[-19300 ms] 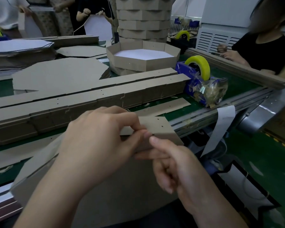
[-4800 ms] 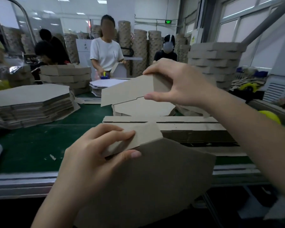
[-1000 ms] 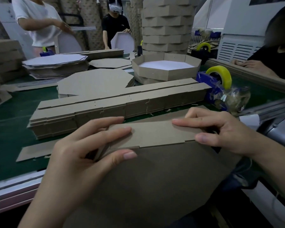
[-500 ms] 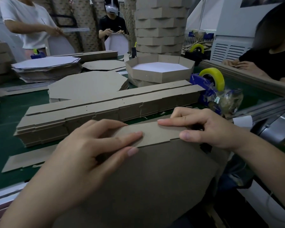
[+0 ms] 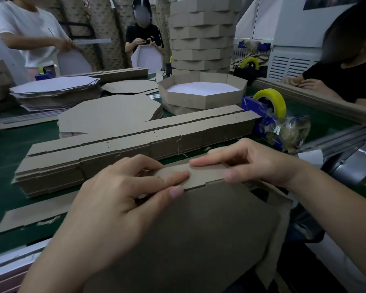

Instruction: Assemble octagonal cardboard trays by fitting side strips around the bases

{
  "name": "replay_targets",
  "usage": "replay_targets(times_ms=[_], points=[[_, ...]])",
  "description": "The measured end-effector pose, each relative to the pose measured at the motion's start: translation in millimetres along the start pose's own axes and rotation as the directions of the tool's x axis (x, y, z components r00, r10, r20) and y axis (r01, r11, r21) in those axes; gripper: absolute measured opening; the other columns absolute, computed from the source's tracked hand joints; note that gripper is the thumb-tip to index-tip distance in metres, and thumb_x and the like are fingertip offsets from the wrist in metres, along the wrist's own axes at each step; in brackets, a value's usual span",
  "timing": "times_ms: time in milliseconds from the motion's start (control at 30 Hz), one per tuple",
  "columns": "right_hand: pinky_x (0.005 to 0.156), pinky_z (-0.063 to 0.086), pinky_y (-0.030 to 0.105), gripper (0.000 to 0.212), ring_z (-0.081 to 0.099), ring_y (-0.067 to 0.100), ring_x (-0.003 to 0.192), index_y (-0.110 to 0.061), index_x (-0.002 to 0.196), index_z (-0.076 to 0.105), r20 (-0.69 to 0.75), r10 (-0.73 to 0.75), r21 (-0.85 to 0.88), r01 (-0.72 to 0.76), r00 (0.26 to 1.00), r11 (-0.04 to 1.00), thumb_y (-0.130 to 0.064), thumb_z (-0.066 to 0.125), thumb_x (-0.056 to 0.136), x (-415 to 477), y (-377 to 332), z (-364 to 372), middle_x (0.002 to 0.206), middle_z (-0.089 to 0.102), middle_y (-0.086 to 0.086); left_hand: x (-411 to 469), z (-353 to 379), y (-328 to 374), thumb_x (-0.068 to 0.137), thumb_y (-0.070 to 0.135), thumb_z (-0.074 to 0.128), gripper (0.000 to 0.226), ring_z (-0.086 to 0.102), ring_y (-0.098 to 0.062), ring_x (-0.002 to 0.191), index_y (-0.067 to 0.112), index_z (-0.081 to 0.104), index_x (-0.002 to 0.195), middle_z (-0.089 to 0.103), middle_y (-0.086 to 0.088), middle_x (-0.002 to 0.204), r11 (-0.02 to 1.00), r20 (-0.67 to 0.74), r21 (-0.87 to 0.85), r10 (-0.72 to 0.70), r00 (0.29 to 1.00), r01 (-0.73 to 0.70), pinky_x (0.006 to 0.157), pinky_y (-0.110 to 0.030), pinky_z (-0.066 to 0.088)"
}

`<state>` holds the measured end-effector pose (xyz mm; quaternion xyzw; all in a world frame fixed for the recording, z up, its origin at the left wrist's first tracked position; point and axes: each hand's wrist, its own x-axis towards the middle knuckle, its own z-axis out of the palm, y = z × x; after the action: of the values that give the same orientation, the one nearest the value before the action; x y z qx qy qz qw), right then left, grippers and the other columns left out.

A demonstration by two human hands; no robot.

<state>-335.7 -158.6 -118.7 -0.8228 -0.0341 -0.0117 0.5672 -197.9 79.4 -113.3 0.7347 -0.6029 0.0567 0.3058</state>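
Left hand (image 5: 118,199) pinches the side strip (image 5: 205,176) near its left end, thumb pressed on the near face and fingers laid over the top, where the strip meets the upper edge of the base (image 5: 199,229). Right hand (image 5: 256,163) grips the same strip just beside it to the right, index finger stretched flat along the top and thumb on the near face. The strip runs along the base's top edge and bends down around its right corner, where a further length hangs at the base's right side. The base is a large brown cardboard panel held tilted up towards the camera, in front of the near edge of the green table (image 5: 9,149). Just beyond the hands a long stack of side strips (image 5: 135,149) lies across the table, and a single loose strip (image 5: 36,214) lies flat at the near left. Behind the stack sits a pile of brown octagonal bases (image 5: 110,115), with a pile of white-faced bases (image 5: 55,89) further left. A finished tray (image 5: 203,92) with a white floor rests on another, right of those piles, and a tall column of trays (image 5: 201,34) rises behind it. A blue tape dispenser (image 5: 268,106) with a yellow roll stands at the right end of the strip stack. Three other people work around the table.
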Motion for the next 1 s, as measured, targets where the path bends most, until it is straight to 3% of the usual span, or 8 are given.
replay_targets(times_ms=[167, 533, 667, 767, 833, 900, 967, 1000], points=[[0.077, 0.044, 0.028, 0.059, 0.054, 0.021, 0.087, -0.037, 0.131, 0.058, -0.053, -0.085, -0.247, 0.069, 0.995, 0.967, -0.037, 0.074, 0.074, -2, 4, 1, 0.095, 0.053, 0.004, -1, -5, 0, 0.09, 0.059, 0.037, 0.038, 0.058, -0.014, 0.093, 0.052, 0.059, 0.121, 0.058, 0.014, 0.108, 0.988, 0.087, 0.131, 0.068, 0.994, -0.079, 0.07, -0.038, 0.05], [0.086, 0.041, 0.021, 0.057, 0.053, 0.009, 0.095, -0.029, 0.135, 0.056, -0.09, -0.096, -0.224, 0.074, 0.991, 0.972, -0.027, 0.072, 0.08, -16, 23, -6, 0.101, 0.053, -0.008, 6, 12, 5, 0.093, 0.055, 0.032, 0.039, 0.059, -0.021, 0.086, 0.051, 0.058, 0.122, 0.061, 0.005, 0.104, 0.964, 0.028, 0.243, 0.107, 0.994, -0.11, 0.063, -0.041, 0.051], [0.09, 0.045, 0.027, 0.058, 0.055, 0.013, 0.106, -0.03, 0.136, 0.055, -0.066, -0.077, -0.233, 0.06, 0.995, 0.971, -0.043, 0.071, 0.082, -23, 25, -7, 0.109, 0.054, -0.01, 10, 18, 0, 0.095, 0.06, 0.027, 0.039, 0.056, -0.02, 0.088, 0.056, 0.051, 0.126, 0.058, 0.007, 0.107, 0.962, 0.07, 0.246, 0.105, 0.992, -0.119, 0.066, -0.044, 0.051], [0.096, 0.048, 0.032, 0.043, 0.056, 0.016, 0.111, -0.034, 0.128, 0.061, -0.216, -0.078, -0.279, 0.015, 0.973, 0.96, -0.045, 0.063, 0.086, -32, 25, -25, 0.114, 0.056, -0.003, 11, 23, -7, 0.094, 0.064, 0.023, 0.038, 0.054, -0.017, 0.092, 0.065, 0.04, 0.128, 0.053, 0.011, 0.11, 0.958, 0.109, 0.27, 0.073, 0.991, -0.1, 0.069, -0.046, 0.051], [0.093, 0.05, 0.03, 0.026, 0.059, 0.01, 0.102, -0.035, 0.114, 0.068, -0.52, -0.156, -0.384, -0.067, 0.84, 0.921, -0.039, 0.06, 0.09, -39, 28, -51, 0.104, 0.062, -0.011, 14, 25, -6, 0.094, 0.065, 0.023, 0.038, 0.054, -0.019, 0.093, 0.066, 0.04, 0.127, 0.054, 0.011, 0.111, 0.964, 0.115, 0.25, 0.062, 0.991, -0.09, 0.071, -0.047, 0.05], [0.09, 0.05, 0.03, 0.01, 0.058, 0.009, 0.093, -0.033, 0.096, 0.071, -0.801, -0.233, -0.419, -0.238, 0.552, 0.876, -0.033, 0.062, 0.091, -46, 35, -85, 0.098, 0.062, -0.009, 15, 26, -2, 0.094, 0.064, 0.025, 0.039, 0.056, -0.021, 0.092, 0.061, 0.048, 0.125, 0.057, 0.008, 0.108, 0.973, 0.103, 0.213, 0.072, 0.992, -0.093, 0.071, -0.048, 0.051], [0.082, 0.046, 0.024, 0.011, 0.054, 0.008, 0.087, -0.032, 0.083, 0.068, -0.924, -0.234, -0.356, -0.452, 0.303, 0.818, -0.029, 0.063, 0.091, -53, 43, -123, 0.092, 0.061, -0.007, 15, 25, 5, 0.093, 0.062, 0.025, 0.042, 0.057, -0.023, 0.091, 0.056, 0.054, 0.123, 0.059, 0.006, 0.105, 0.976, 0.094, 0.198, 0.075, 0.993, -0.093, 0.071, -0.048, 0.051], [0.077, 0.044, 0.024, 0.014, 0.052, 0.009, 0.085, -0.031, 0.08, 0.067, -0.955, -0.169, -0.28, -0.548, 0.244, 0.788, -0.03, 0.061, 0.092, -55, 48, -141, 0.091, 0.063, -0.006, 15, 24, 8, 0.093, 0.062, 0.025, 0.043, 0.057, -0.023, 0.09, 0.055, 0.055, 0.122, 0.059, 0.005, 0.105, 0.975, 0.094, 0.201, 0.075, 0.993, -0.093, 0.071, -0.047, 0.052]])
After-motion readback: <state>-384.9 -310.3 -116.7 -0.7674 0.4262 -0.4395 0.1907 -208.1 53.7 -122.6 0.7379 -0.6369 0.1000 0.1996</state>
